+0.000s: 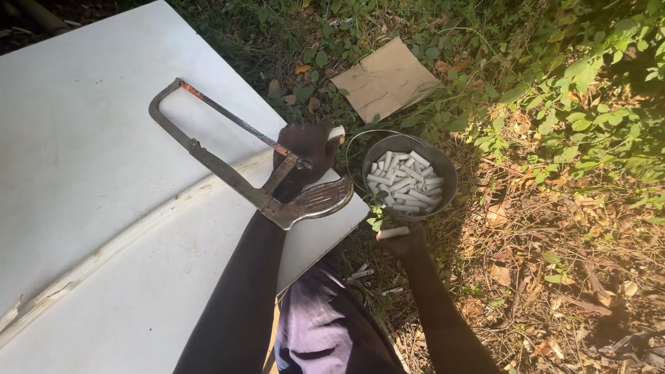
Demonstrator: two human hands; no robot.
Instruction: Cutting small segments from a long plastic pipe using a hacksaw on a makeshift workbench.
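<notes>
The left hand (305, 156) grips a short white tube piece (336, 133) on the smooth white bench (83, 138), under a rusty hacksaw (235, 156). Beside the round metal bowl (410, 174) of cut tubes, the right hand (405, 242) pinches another white piece (393, 233).

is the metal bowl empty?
No: the metal bowl on the ground holds a pile of short white pipe pieces, and the right hand beside it holds one more piece.

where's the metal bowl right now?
Head view, right of centre: the bowl sits on the ground just off the white board's edge, full of white cut pieces, with the right hand just below it.
</notes>
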